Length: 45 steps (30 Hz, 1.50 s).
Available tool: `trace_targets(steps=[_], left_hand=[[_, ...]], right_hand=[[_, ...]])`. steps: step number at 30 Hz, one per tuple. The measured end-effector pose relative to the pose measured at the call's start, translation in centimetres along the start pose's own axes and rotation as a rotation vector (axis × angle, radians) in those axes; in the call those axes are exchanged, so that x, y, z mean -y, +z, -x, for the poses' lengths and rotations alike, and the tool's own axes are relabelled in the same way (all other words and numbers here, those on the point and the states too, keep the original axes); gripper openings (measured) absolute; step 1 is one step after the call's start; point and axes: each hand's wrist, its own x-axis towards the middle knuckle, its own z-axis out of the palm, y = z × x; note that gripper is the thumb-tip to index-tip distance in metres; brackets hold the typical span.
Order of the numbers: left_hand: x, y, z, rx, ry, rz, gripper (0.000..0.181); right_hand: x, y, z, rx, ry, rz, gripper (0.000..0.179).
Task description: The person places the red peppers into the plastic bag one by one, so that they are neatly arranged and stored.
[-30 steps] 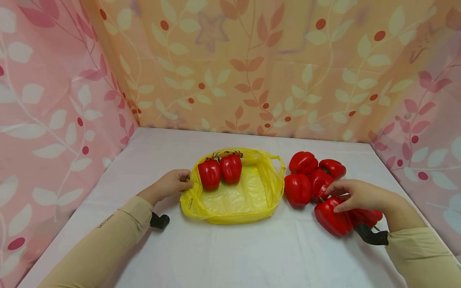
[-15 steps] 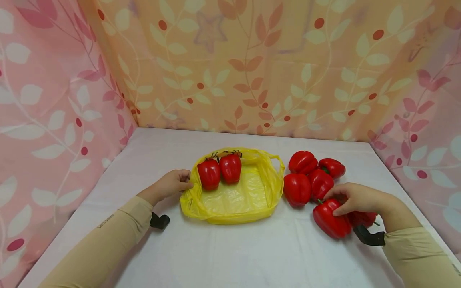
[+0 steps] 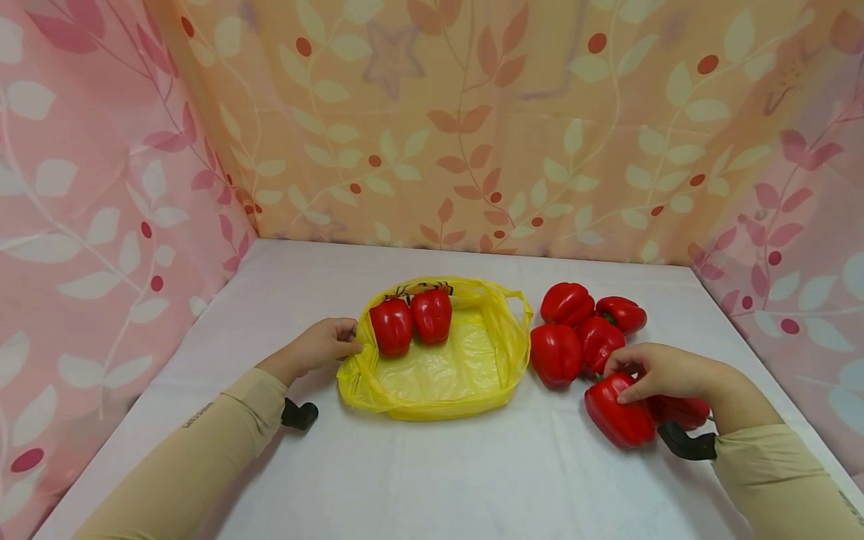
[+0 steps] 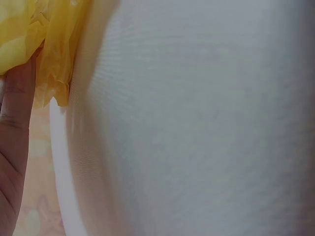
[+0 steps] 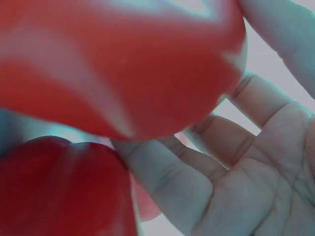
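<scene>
My left hand (image 3: 317, 350) pinches the left rim of a yellow plastic bag (image 3: 442, 379), which lies spread with its mouth up. In the left wrist view a finger presses into the crumpled bag (image 4: 61, 54). Two red bell peppers sit side by side inside at the back left, one pepper (image 3: 391, 328) left of the other pepper (image 3: 432, 316). At the right my right hand (image 3: 678, 373) grips a red bell pepper (image 3: 621, 420) between thumb and fingers. The right wrist view shows this pepper (image 5: 133, 69) close up, with fingers around its end.
Several more red bell peppers cluster right of the bag, the nearest pepper (image 3: 556, 355) close to its edge. Another pepper (image 3: 682, 411) lies partly hidden under my right hand. A white cloth (image 3: 418, 480) covers the table, and patterned curtains (image 3: 472, 127) stand behind and at both sides.
My right hand has closed in on the front pepper and shifted it slightly left and towards me. My left hand and the bag have stayed put.
</scene>
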Motion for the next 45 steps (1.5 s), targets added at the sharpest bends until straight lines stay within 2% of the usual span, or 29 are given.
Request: trace_targets(steps=[5,12,22,29,36,41,45], left_hand=[[0.0,0.0,0.0,-0.004,-0.013,0.002,0.015],[0.0,0.0,0.0,0.005,-0.007,0.013,0.015],[-0.1,0.1,-0.1,0.005,-0.007,0.028,0.016],[-0.1,0.1,-0.2,0.006,-0.011,0.012,0.014],[-0.1,0.1,-0.3,0.002,-0.016,0.001,0.013],[-0.1,0.1,-0.2,0.011,-0.006,0.006,0.013],[-0.1,0.0,-0.3,0.013,-0.004,0.002,0.013]], right_hand=[[0.4,0.1,0.0,0.016,0.016,-0.011,0.041],[0.5,0.5,0.2,0.010,0.063,0.047,0.054],[0.5,1.0,-0.1,0.046,0.135,-0.036,0.062],[0.4,1.3,-0.2,0.055,0.187,-0.075,0.077],[0.4,1.5,-0.3,0.061,0.167,-0.067,0.073],[0.6,1.1,-0.2,0.048,0.168,-0.043,0.077],[0.7,0.5,0.1,0.039,0.117,-0.009,0.076]])
